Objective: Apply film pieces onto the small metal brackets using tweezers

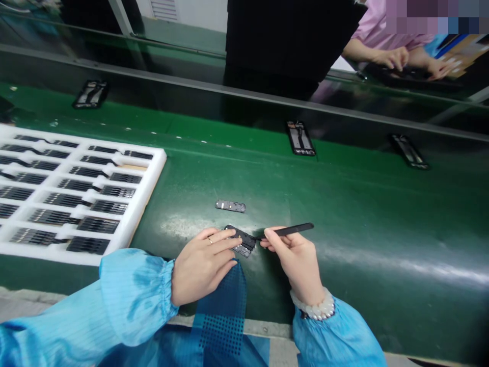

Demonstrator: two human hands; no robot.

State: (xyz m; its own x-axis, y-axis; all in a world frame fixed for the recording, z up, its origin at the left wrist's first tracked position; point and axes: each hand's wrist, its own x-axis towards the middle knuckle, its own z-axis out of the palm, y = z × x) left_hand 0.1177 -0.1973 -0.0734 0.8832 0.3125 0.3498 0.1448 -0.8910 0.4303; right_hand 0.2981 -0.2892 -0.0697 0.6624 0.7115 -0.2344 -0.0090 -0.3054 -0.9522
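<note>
Two hands, left (206,262) and right (300,257), work inside the bench's near edge (278,329).

Black part (248,243): partly hidden under the fingers of the left hand (206,262). Black tweezers (296,229): grip partly covered by the right hand (292,252); tip too small to tell whether it touches the part. Small dark strip (230,206): fine markings unreadable. White foam tray (151,196): cut off by the left edge. Three device frames (301,138): inner details blurred. Blue sleeves (132,295): cut off by the picture's edges. Black panel (282,46): top out of view. Another person (382,28): upper portion pixelated; dark item (416,76) at the hands, indistinct.
</note>
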